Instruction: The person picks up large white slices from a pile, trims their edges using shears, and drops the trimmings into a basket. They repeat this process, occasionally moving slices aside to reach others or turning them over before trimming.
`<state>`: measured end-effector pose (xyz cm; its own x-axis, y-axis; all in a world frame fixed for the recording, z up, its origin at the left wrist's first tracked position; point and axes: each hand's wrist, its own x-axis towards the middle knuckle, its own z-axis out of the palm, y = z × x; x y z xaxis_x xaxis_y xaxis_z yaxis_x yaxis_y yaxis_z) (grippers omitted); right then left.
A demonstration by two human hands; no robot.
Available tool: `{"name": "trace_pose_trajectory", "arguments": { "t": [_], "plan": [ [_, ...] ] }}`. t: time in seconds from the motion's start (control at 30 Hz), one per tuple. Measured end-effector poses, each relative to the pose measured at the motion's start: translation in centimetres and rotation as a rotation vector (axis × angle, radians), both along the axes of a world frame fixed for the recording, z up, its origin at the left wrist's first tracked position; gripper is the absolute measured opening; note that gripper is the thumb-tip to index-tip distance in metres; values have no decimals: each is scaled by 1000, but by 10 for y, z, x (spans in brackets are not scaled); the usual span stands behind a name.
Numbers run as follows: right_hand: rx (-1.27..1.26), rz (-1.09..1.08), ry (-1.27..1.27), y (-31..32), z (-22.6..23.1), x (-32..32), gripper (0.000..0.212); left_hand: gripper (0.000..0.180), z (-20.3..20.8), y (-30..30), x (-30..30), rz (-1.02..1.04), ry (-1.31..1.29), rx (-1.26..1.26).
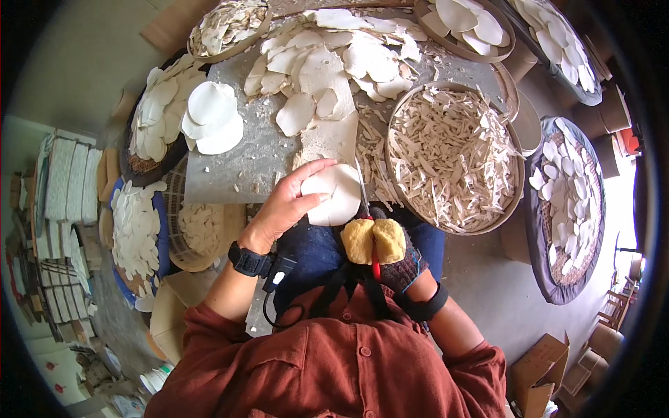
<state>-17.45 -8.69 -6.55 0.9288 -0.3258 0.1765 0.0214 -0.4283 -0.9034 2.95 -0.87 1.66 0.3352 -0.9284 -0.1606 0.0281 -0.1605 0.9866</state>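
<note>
My left hand (284,203) pinches a thin white rounded sheet (340,202) between thumb and fingers, above my lap at the table's near edge. My right hand (403,270), in a dark knitted glove, is closed round scissors with red handles and yellow padding (374,241). The narrow metal blades point away from me along the sheet's right edge; how far they are apart cannot be made out. Just beyond lies a larger irregular off-white piece (333,139) on the grey table (230,171). The right fingers are partly hidden behind the padding.
A round tray (514,202) full of pale offcut strips stands to the right. Irregular sheets (313,59) pile up at the back, and a stack of trimmed rounds (213,118) sits at left. Further trays of pieces flank both sides. An open cardboard box (540,369) stands lower right.
</note>
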Motion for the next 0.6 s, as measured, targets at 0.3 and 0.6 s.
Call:
{"name": "trace_pose_trajectory", "arguments": {
  "t": [0.3, 0.6],
  "plan": [
    [224, -43, 195, 2, 18, -11, 33, 46, -29, 2, -20, 524, -86, -158],
    [474, 23, 90, -5, 14, -11, 24, 34, -16, -7, -9, 310, -91, -129]
  ]
}}
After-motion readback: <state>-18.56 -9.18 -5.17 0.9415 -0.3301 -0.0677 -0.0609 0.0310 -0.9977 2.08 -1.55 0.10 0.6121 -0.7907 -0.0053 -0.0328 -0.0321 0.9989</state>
